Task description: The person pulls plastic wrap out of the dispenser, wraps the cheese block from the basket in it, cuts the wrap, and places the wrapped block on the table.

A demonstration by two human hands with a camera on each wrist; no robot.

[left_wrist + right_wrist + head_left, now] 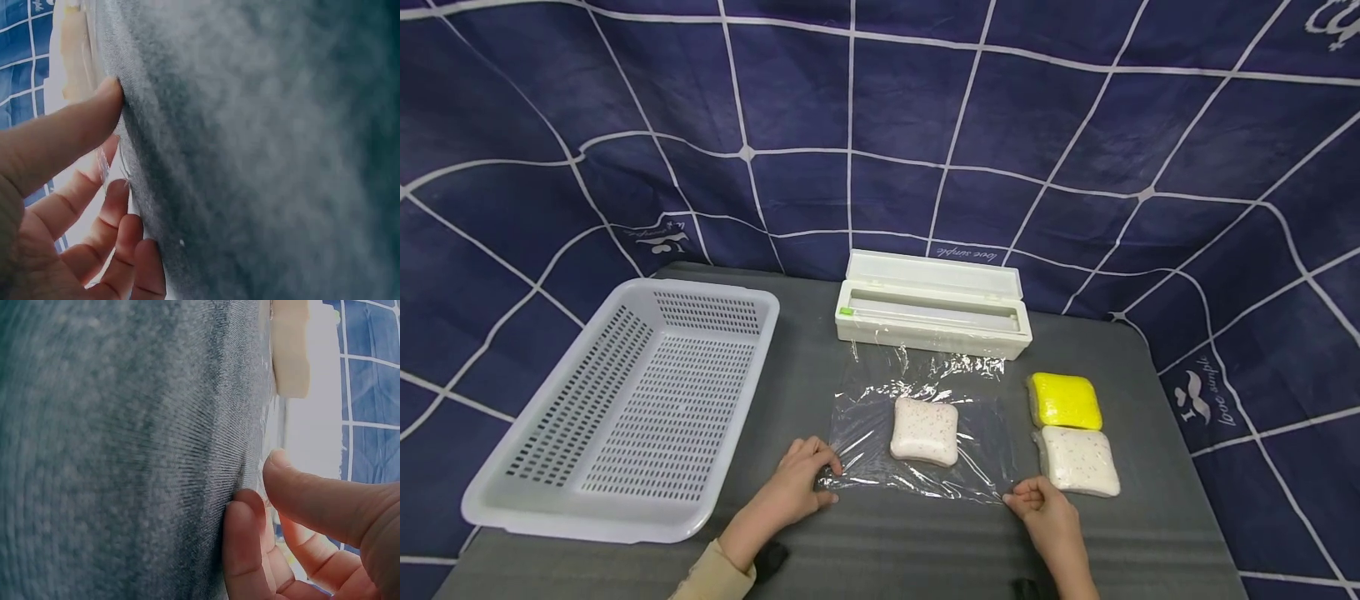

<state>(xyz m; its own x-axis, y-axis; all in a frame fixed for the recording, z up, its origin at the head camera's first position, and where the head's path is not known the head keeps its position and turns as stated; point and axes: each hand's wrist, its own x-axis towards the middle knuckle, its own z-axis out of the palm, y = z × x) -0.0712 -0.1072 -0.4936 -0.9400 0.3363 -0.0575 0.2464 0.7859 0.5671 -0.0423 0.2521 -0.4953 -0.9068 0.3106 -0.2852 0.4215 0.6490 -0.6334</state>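
Note:
A clear sheet of cling film (pixel 865 433) lies spread on the grey table. On it sits a pale, speckled, square block with rounded corners (pixel 925 431). My left hand (pixel 801 483) touches the film's near left corner, thumb and index finger apart; the left wrist view shows film beside the fingers. At the near right corner my right hand (pixel 1043 512) pinches the film's edge with bent fingers. Behind the sheet stands a white cling film dispenser (pixel 932 337), its lid raised, and the film reaches up to its front.
A white perforated plastic basket (pixel 741 417) stands on the left. To the right, a yellow block (pixel 1066 402) and another speckled block (pixel 1080 461) lie touching, both shiny as if wrapped. A blue checked cloth (pixel 895 108) hangs behind the table (pixel 805 350).

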